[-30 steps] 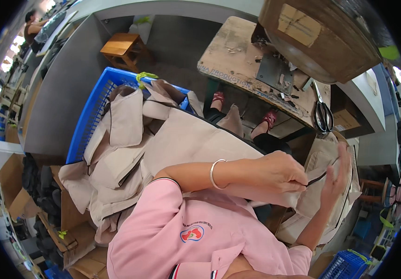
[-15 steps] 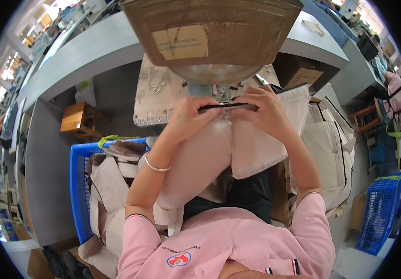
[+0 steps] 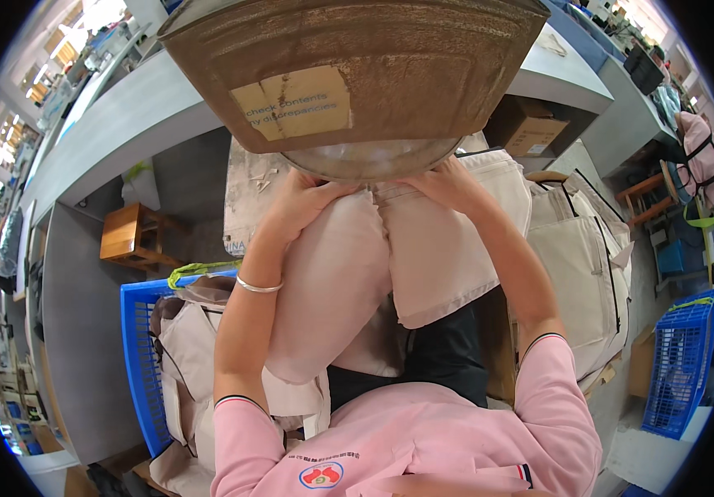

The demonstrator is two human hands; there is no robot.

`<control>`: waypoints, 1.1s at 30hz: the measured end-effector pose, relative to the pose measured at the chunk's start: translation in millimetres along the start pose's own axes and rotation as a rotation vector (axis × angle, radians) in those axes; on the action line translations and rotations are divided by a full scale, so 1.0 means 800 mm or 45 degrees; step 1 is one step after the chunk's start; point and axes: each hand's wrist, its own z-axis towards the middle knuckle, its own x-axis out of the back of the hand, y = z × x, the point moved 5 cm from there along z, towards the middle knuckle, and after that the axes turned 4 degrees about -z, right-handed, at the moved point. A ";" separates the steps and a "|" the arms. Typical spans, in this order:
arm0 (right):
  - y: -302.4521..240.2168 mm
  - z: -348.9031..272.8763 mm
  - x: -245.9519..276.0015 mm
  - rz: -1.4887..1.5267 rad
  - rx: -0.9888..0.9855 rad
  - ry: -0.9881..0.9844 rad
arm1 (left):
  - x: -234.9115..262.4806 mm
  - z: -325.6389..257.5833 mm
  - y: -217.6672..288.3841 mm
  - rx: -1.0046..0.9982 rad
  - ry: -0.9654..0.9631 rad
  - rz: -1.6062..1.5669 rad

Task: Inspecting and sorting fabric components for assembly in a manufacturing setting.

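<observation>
A cream fabric piece, perhaps a bag panel (image 3: 332,282), hangs in two flaps from my hands over my lap. My left hand (image 3: 303,201) closes on its upper edge at the left. At the right, my right hand (image 3: 452,184) grips the same edge, with the shorter flap (image 3: 448,257) falling below it. Both sets of fingertips are partly hidden under a round clear guard (image 3: 373,159). Above that guard hangs a worn brown machine housing (image 3: 423,83) with a pale label. It covers the fabric's dark edging and the middle of the worktable (image 3: 245,178).
A blue basket (image 3: 137,356) full of cream fabric pieces stands at my left. More cream pieces (image 3: 576,265) are heaped at my right. Beyond them are a wooden stool (image 3: 129,232), a cardboard box (image 3: 531,128) on a shelf and another blue basket (image 3: 678,364).
Both hands have moved forward with the fabric edge, under the round guard. The dark edging and metal parts on the table are now hidden. My view has tilted, so the housing looks larger.
</observation>
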 end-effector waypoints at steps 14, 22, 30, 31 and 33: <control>0.010 0.008 0.015 -0.301 0.383 0.299 | 0.021 0.002 0.001 -0.047 0.265 -0.017; -0.054 -0.082 0.061 -0.809 0.300 0.347 | 0.005 -0.047 -0.005 -0.029 -0.114 0.098; -0.015 -0.183 0.218 -1.548 -0.049 0.865 | -0.082 -0.107 -0.020 -0.392 0.024 0.419; 0.014 -0.186 0.257 -1.657 -0.273 0.933 | -0.095 -0.108 -0.018 -0.475 0.040 0.446; 0.061 -0.203 0.324 -1.731 -0.534 0.991 | -0.119 -0.111 -0.018 -0.589 0.076 0.464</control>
